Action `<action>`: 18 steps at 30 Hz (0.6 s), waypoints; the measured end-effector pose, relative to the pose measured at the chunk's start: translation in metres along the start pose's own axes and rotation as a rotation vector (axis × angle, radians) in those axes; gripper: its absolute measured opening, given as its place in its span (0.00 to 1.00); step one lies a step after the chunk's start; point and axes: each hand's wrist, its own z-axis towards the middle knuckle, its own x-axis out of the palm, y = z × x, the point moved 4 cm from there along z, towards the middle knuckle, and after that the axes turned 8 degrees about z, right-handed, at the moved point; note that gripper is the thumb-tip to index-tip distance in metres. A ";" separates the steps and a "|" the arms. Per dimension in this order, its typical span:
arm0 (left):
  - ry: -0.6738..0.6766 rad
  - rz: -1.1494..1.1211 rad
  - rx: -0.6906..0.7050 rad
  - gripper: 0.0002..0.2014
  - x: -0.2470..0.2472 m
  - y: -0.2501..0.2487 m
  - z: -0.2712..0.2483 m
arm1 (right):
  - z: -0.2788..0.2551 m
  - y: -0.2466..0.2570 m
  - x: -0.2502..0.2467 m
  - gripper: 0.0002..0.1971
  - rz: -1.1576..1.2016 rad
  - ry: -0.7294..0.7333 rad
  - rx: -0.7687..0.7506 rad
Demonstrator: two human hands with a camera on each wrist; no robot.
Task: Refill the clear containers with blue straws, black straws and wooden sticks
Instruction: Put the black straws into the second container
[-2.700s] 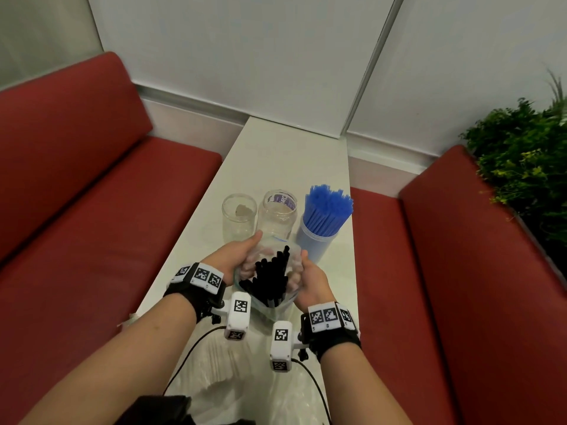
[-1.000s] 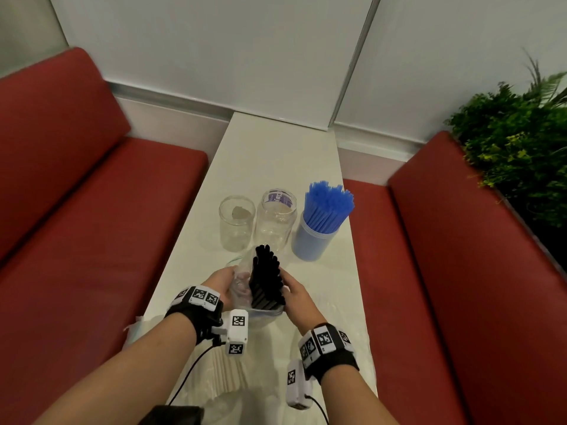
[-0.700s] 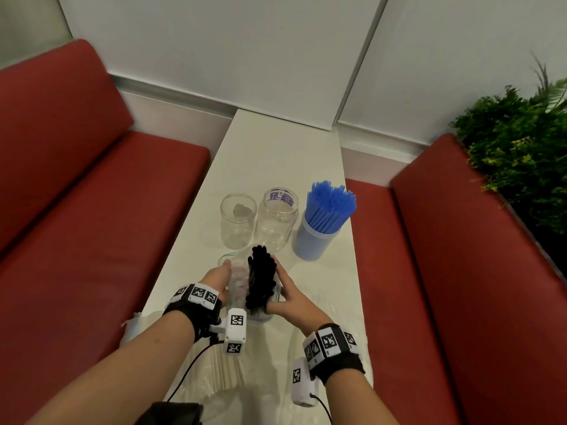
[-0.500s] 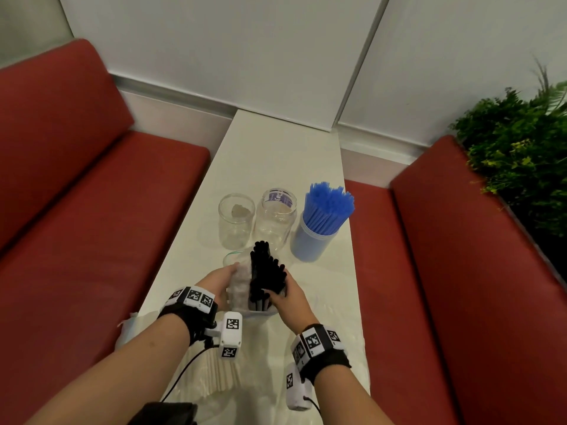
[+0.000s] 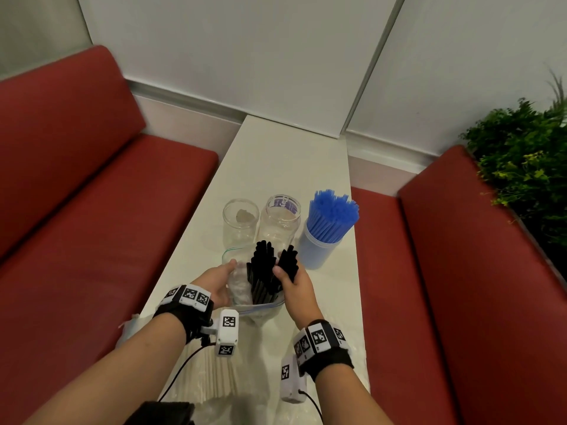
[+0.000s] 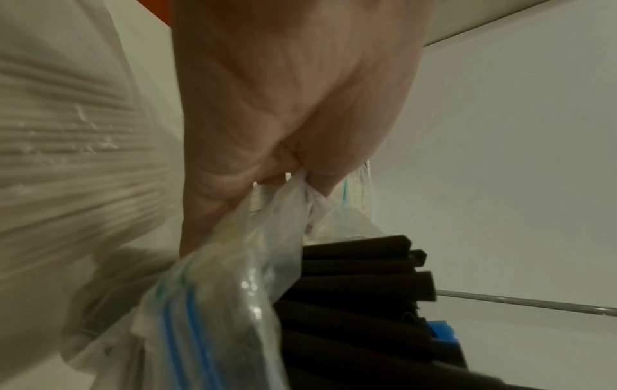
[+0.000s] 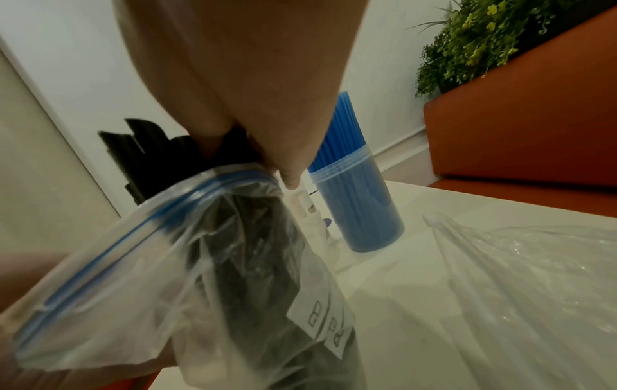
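Observation:
A clear zip bag (image 5: 242, 297) stands near the table's front with black straws (image 5: 263, 273) sticking up out of it. My left hand (image 5: 221, 280) pinches the bag's left side; the left wrist view shows the plastic (image 6: 293, 195) bunched between its fingers. My right hand (image 5: 293, 282) grips a small bunch of black straws (image 5: 288, 261), pulled a little to the right of the rest. Behind the bag stand two empty clear jars (image 5: 241, 223) (image 5: 279, 222). A container full of blue straws (image 5: 329, 230) stands to their right. Wooden sticks (image 5: 214, 375) lie in a plastic wrap near me.
The narrow white table (image 5: 285, 161) runs between two red benches (image 5: 92, 210) (image 5: 460, 271). A crumpled empty plastic bag (image 7: 521, 277) lies on the table to the right of my right hand. A green plant (image 5: 527, 167) stands behind the right bench.
Both hands first held the bag's mouth. The right hand then closed round the black straws and has now drawn a small bunch rightward, apart from the rest. The left hand keeps hold of the bag.

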 end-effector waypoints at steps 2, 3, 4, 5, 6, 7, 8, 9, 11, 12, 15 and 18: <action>-0.004 0.001 0.003 0.23 -0.001 -0.001 0.000 | 0.000 0.002 0.001 0.16 0.011 -0.004 0.009; -0.009 0.007 0.007 0.22 -0.001 -0.002 -0.001 | 0.000 0.004 0.001 0.17 0.013 -0.002 0.007; -0.014 0.016 0.013 0.22 -0.001 -0.003 -0.001 | 0.001 0.006 0.001 0.17 0.015 -0.004 0.005; -0.019 0.024 0.019 0.22 -0.001 -0.005 0.000 | 0.003 0.009 0.001 0.17 0.019 -0.007 -0.004; -0.019 0.031 0.025 0.21 -0.001 -0.007 0.000 | 0.005 0.014 0.001 0.17 0.026 -0.010 -0.016; -0.016 0.037 0.031 0.20 -0.001 -0.009 0.001 | 0.007 0.019 0.000 0.16 0.042 -0.012 -0.030; -0.009 0.042 0.037 0.20 -0.001 -0.011 0.002 | 0.009 0.023 0.000 0.16 0.061 -0.016 -0.042; 0.001 0.046 0.041 0.19 -0.002 -0.013 0.003 | 0.011 0.026 0.000 0.16 0.079 -0.022 -0.055; 0.036 0.051 0.048 0.17 -0.001 -0.016 0.004 | 0.013 0.027 0.000 0.14 0.098 -0.035 -0.068; 0.057 0.044 0.051 0.17 -0.001 -0.016 0.005 | 0.014 0.027 0.001 0.12 0.099 -0.036 -0.062; 0.103 -0.023 0.054 0.17 -0.004 -0.016 0.009 | 0.015 0.028 0.002 0.08 0.073 -0.013 -0.051; 0.170 -0.095 0.053 0.17 -0.008 -0.016 0.014 | 0.024 0.044 0.000 0.08 0.103 0.016 -0.100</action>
